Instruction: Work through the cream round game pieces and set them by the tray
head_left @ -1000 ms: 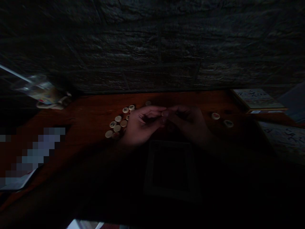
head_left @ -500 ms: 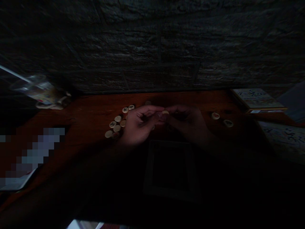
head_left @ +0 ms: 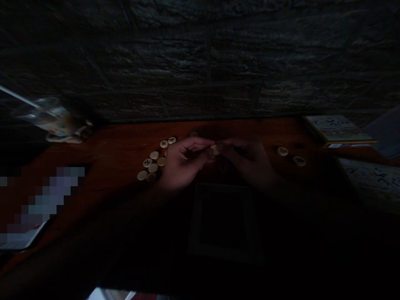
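The fingers of the left hand [head_left: 183,164] and right hand [head_left: 250,160] were pinched narrow, holding a pale disc [head_left: 215,148] between their tips, just beyond the far edge of the dark frame [head_left: 223,188]. Largest was the stone-textured wall [head_left: 200,75], well beyond the frame. The reddish wooden bench [head_left: 115,146] spread beyond the frame and to both sides; what bore the frame was too dark to tell. Two flat printed boxes [head_left: 339,128] lay well to the frame's right. A flat light thing [head_left: 23,241], partly covered by pixelation, lay well to its left. A clear cup [head_left: 56,118] with a white straw [head_left: 18,96] was far off beyond its left side. Smallest were the loose discs: a cluster [head_left: 153,167] beyond and left of the frame, some with dark characters, plus a red-marked disc [head_left: 283,151] and a dark-marked disc [head_left: 299,161] beyond and right of it.
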The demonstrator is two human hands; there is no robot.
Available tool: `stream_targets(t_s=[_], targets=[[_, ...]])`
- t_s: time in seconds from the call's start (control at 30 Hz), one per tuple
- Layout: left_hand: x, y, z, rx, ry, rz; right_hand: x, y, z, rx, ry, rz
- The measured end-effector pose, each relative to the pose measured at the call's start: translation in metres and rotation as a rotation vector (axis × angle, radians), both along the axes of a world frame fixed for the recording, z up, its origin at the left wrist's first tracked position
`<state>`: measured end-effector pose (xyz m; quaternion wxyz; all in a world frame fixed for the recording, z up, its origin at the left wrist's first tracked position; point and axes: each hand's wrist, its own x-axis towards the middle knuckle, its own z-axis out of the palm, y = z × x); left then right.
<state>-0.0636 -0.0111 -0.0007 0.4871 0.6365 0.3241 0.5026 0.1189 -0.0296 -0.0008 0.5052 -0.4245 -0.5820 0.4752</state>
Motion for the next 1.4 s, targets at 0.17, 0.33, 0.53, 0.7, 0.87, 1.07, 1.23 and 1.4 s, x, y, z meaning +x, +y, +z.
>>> stream_targets(t_s=[0.17,0.33,0.53,0.7,0.87,1.07,1.23,1.4], targets=[[0.0011,-0.0013,0.0012,-0.086,-0.024,0.056,0.0009,0.0012,-0.0042,0.094,-0.049,-0.003],[0.0031,-0.0021,0.0016,-0.142,-0.070,0.070,0.0006,0.0017,-0.0055,0.129,-0.019,0.004],[0.0044,-0.0023,0.0031,-0.168,-0.083,0.070,-0.0004,-0.0016,-0.0035,0.162,-0.032,-0.048],[0.0022,-0.0043,0.0057,-0.143,0.031,0.029,-0.0002,-0.0064,-0.0025,0.277,-0.119,-0.070],[0.0014,-0.0050,0.0065,-0.162,0.020,-0.009,-0.0002,-0.0074,-0.0036,0.292,-0.142,-0.044],[0.0021,-0.0034,0.0032,-0.281,-0.068,-0.032,0.0019,-0.0027,-0.0055,0.349,-0.212,-0.057],[0.0026,-0.0025,0.0040,-0.270,-0.071,-0.040,0.0046,-0.0022,-0.0050,0.411,-0.301,-0.110],[0.0022,-0.0013,0.0030,-0.209,-0.045,0.026,0.0047,-0.0032,-0.0067,0.366,-0.278,-0.110]])
